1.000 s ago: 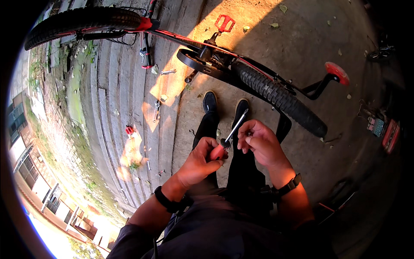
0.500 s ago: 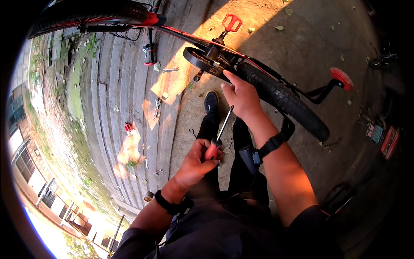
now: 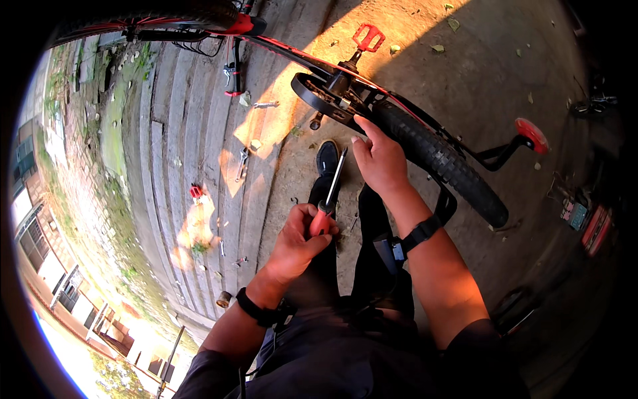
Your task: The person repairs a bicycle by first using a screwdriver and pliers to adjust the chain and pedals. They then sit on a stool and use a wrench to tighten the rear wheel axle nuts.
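My left hand [image 3: 292, 247] is wrapped round the red handle of a screwdriver [image 3: 337, 174], its metal shaft slanting up and away from me. My right hand [image 3: 382, 163] reaches toward a black and red bicycle. Its index finger stretches to the lower edge of the black chain guard [image 3: 311, 93]; whether it touches, I cannot tell. The thumb stands apart, and nothing shows in that hand. Just beside it runs the knobbly rear tyre [image 3: 438, 156]. A red pedal [image 3: 369, 38] sticks out on the far side, while the near crank arm end [image 3: 316, 122] carries no pedal.
A loose red pedal [image 3: 196, 191] and two wrenches, one near [image 3: 242, 165] and one farther off [image 3: 266, 104], lie on the planks to the left. A small red-rimmed training wheel [image 3: 531, 135] juts out right. My shoe [image 3: 327, 157] stands below the chain guard.
The screwdriver has tilted slightly, its tip moving left and away from my right hand. The bicycle sits a little farther right in view. My right finger stays at the chain guard.
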Demonstrator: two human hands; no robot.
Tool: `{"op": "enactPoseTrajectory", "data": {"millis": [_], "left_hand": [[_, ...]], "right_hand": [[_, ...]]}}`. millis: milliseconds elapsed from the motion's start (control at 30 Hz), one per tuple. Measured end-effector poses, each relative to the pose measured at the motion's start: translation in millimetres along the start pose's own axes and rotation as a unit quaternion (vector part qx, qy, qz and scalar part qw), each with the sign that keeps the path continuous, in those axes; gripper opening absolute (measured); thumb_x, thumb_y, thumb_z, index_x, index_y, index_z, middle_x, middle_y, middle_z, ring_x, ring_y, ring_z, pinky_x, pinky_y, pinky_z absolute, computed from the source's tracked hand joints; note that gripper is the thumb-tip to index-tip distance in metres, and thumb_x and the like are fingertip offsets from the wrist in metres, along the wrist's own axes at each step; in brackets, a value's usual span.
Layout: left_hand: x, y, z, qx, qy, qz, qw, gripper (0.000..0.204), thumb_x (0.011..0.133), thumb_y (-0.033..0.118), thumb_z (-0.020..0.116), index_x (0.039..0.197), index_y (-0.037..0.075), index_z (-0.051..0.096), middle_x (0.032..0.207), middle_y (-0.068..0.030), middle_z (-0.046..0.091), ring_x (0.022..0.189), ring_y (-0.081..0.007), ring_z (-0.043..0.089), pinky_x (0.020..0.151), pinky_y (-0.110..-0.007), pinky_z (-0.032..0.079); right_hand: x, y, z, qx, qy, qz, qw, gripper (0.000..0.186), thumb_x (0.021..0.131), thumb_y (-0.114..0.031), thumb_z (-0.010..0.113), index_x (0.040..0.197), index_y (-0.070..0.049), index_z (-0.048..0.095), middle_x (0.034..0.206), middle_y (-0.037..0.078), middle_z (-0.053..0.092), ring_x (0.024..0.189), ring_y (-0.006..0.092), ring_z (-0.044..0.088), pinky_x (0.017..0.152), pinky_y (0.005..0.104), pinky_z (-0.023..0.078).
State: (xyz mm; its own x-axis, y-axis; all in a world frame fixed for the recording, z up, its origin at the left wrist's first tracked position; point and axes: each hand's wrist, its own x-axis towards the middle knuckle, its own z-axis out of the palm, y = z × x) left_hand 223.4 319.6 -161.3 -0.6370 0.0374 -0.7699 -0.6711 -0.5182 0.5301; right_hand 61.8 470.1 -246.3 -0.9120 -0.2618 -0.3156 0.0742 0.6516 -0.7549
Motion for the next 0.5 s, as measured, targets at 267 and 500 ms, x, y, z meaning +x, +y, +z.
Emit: {"op": "enactPoseTrajectory", "data": {"millis": [267, 500], "left_hand": [[10.4, 12.0, 12.0, -0.060, -0.026, 0.006, 0.998, 0.042, 0.083, -0.006, 0.067, 0.115, 0.006, 0.043, 0.109, -0.0074, 0.061, 0.103, -0.0137, 0.059, 0.093, -0.028, 0.047], [-8.7, -5.2, 19.5, -0.064, -0.001, 0.067, 0.996, 0.044, 0.084, -0.003, 0.072, 0.116, 0.005, 0.043, 0.110, -0.0070, 0.061, 0.102, -0.0122, 0.059, 0.091, -0.028, 0.049]], "right_hand": [[6.8, -8.9, -15.7, 0.099, 0.002, 0.060, 0.993, 0.035, 0.094, -0.022, 0.063, 0.124, -0.004, 0.064, 0.069, 0.004, 0.059, 0.061, 0.0130, 0.057, 0.063, 0.0296, 0.049], [-53.4, -47.5, -30.9, 0.326, -0.219, 0.120, 0.912, 0.035, 0.104, -0.032, 0.050, 0.123, -0.005, 0.061, 0.091, 0.001, 0.059, 0.085, 0.0110, 0.060, 0.074, 0.0265, 0.050]]}}
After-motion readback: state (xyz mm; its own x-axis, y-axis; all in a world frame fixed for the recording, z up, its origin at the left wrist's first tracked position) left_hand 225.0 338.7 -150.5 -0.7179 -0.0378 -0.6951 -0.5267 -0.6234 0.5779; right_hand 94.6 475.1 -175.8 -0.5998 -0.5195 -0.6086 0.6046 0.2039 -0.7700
